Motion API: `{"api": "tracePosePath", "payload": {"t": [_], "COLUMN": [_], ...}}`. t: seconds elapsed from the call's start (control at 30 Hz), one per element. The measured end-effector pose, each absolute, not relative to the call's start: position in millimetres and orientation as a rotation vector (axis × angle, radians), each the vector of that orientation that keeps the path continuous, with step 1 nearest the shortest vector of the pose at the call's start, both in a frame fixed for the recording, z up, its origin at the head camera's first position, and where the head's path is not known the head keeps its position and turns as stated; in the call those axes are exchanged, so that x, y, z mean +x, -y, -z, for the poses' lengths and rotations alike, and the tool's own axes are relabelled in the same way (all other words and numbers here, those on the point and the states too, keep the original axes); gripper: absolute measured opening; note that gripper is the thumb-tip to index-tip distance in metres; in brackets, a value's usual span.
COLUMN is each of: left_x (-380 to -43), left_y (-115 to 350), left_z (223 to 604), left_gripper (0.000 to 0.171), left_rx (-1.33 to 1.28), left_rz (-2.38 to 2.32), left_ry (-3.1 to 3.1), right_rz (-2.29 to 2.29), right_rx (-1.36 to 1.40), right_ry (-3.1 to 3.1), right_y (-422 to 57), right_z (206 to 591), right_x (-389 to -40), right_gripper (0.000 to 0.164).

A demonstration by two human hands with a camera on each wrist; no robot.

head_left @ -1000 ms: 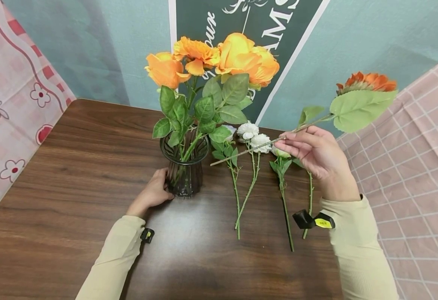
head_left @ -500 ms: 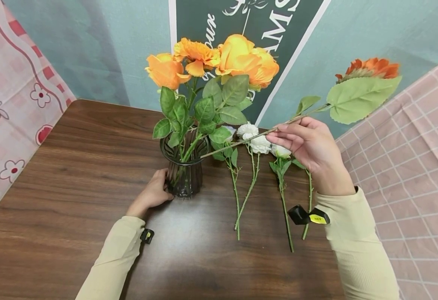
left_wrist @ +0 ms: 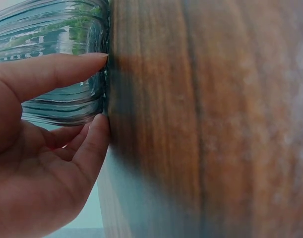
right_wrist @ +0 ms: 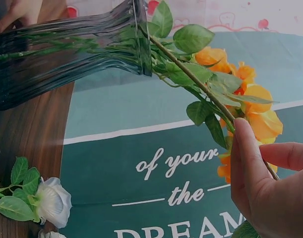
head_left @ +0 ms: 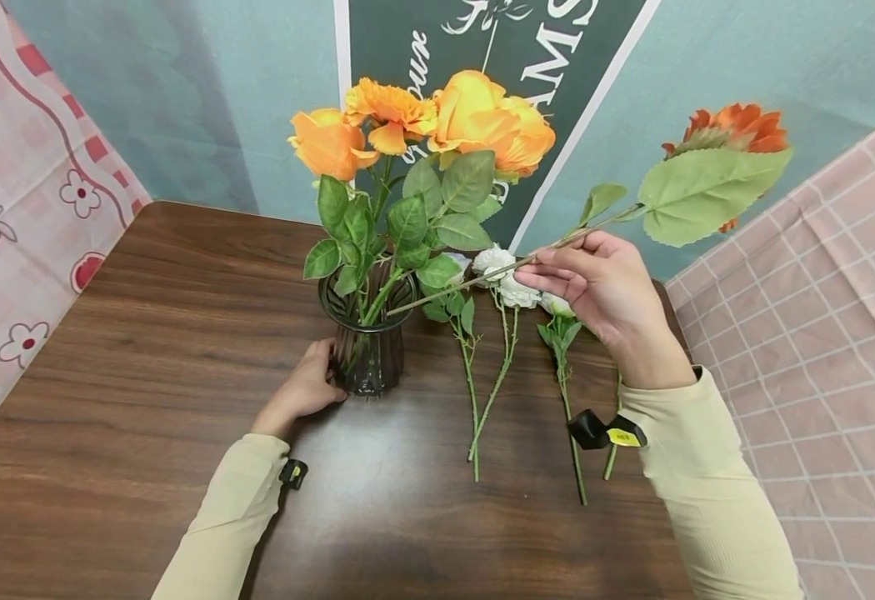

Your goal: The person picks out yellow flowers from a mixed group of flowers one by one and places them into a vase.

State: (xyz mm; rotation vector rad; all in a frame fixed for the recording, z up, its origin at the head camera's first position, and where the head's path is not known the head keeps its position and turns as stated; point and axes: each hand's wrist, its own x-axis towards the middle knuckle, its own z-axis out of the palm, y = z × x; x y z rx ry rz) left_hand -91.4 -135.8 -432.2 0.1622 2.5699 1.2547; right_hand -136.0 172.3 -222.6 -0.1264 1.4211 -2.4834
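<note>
A dark ribbed glass vase (head_left: 370,358) stands upright on the table, with several orange flowers (head_left: 475,117) and their green leaves rising out of it. Low on its left side, my left hand (head_left: 305,385) holds the base; the left wrist view has the thumb (left_wrist: 57,72) across the glass and fingers round the other side. My right hand (head_left: 610,292) pinches the stem of a red-orange artificial flower (head_left: 756,129) with a broad pale leaf. That stem (right_wrist: 191,74) slants down leftward, its cut end at the vase's mouth, as the right wrist view shows.
White artificial flowers (head_left: 518,290) lie right of the vase, their stems (head_left: 571,433) pointing toward me. Behind the table hangs a teal cloth with a dark lettered panel (right_wrist: 156,198). Patterned cloth (head_left: 47,208) borders the left, a pink grid cloth (head_left: 820,375) the right.
My right hand has moved left, bringing the red-orange flower's stem end from beside the vase to its mouth. My left hand has stayed at the vase's base.
</note>
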Motion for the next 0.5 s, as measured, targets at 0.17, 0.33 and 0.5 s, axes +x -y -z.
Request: {"api": "tracePosePath", "payload": {"t": [0.17, 0.33, 0.5], "left_x": [-91, -91, -91], "left_y": [136, 136, 136], "left_z": [433, 433, 432], "left_gripper": [0.08, 0.08, 0.08], "left_rx": [0.172, 0.177, 0.176], "left_rz": [-1.242, -1.23, -1.235], "left_ry": [-2.575, -2.58, -2.572], "right_rz": [2.461, 2.456, 2.455], "right_rx": [-0.129, -0.153, -0.168], "right_ry": [-1.475, -1.514, -1.537], "right_y": [-168, -164, -161], "right_z": [221, 217, 212], "right_x": [-134, -132, -132], "right_gripper": [0.011, 0.012, 0.013]}}
